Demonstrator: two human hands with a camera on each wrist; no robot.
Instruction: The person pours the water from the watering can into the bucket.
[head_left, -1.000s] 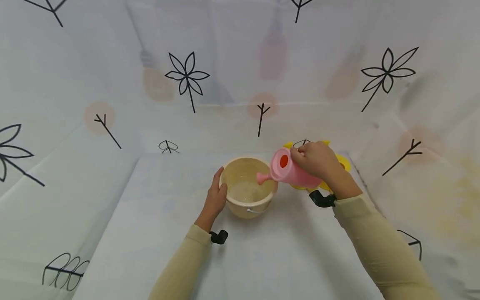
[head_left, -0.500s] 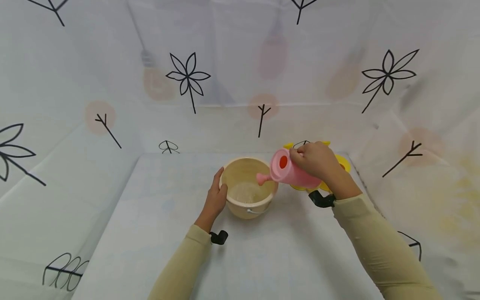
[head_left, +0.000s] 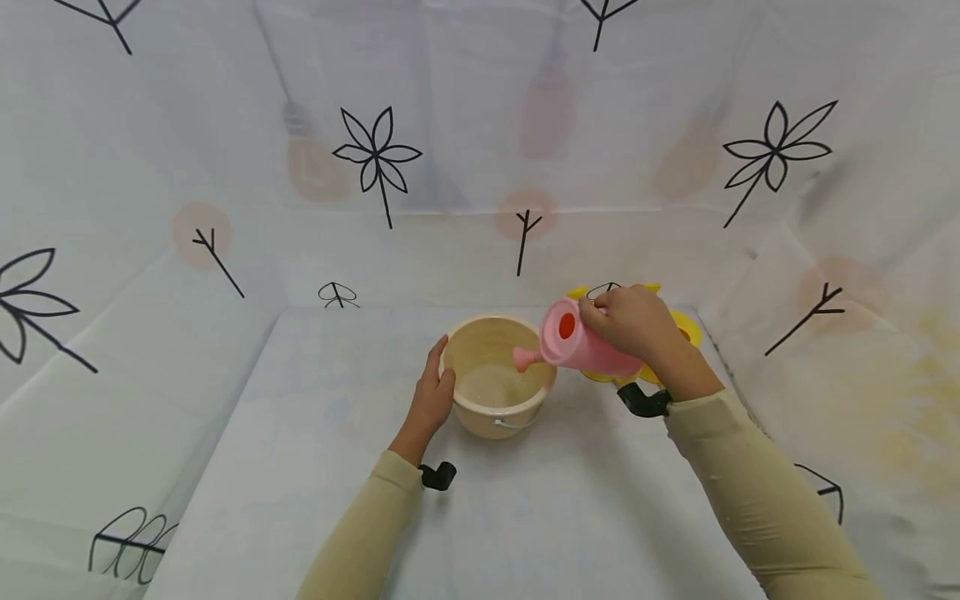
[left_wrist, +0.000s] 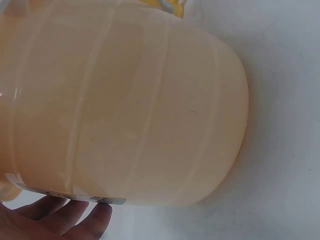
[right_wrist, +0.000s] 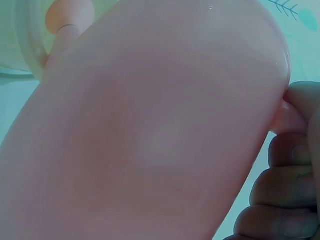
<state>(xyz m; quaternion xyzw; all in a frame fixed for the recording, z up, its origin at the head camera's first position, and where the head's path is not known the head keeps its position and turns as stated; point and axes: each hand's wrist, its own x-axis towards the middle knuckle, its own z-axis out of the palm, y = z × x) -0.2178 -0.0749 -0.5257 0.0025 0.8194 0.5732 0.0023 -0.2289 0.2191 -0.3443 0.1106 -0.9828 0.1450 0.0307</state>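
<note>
A cream plastic bucket [head_left: 498, 414] with a white wire handle stands on the table, its inside wet-looking at the bottom. My left hand [head_left: 431, 393] holds it at the left side, thumb at the near rim and fingers along the wall; in the left wrist view fingers [left_wrist: 92, 220] lie against the bucket's side. My right hand [head_left: 637, 323] grips the handle of a pink watering can [head_left: 596, 350], fingers curled in the right wrist view. The can is tipped left, its red-orange opening facing me. Its spout rose [right_wrist: 70, 16] hangs over the bucket's right rim.
Behind the watering can lies a yellow flower-shaped thing [head_left: 686, 327], mostly hidden by the can and right hand. The white-covered table [head_left: 330, 467] meets a patterned cloth backdrop [head_left: 450, 250] at the back and sides.
Hands, bucket and watering can hold nearly the same pose. The head view has shifted very slightly.
</note>
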